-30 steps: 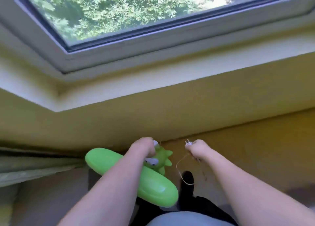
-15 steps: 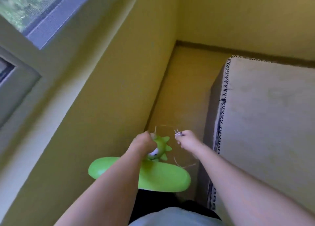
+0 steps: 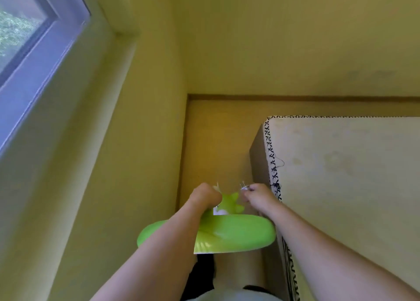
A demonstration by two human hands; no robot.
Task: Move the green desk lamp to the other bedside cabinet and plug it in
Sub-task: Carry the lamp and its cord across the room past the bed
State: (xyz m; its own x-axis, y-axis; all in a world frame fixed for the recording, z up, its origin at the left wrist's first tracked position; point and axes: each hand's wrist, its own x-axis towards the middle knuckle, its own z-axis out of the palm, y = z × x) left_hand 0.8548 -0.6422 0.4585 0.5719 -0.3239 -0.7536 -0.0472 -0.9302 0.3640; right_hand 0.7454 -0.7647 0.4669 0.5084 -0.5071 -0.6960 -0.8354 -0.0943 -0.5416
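The green desk lamp hangs in the air in front of me, its wide green disc lowest and a spiky green figure with white eyes above it. My left hand is shut on the lamp's top, just left of the spiky figure. A little to the right, my right hand is closed on the white plug, whose two metal prongs stick up from the fist. No bedside cabinet shows in the head view.
A yellow wall with a window runs along the left. A bare mattress with black cross-stitching fills the right. Between them lies a narrow strip of tan floor that ends at the far wall.
The view has swung right from the window to the gap beside the mattress. Both hands kept their hold on the lamp and plug. The lamp's disc now sits more level.
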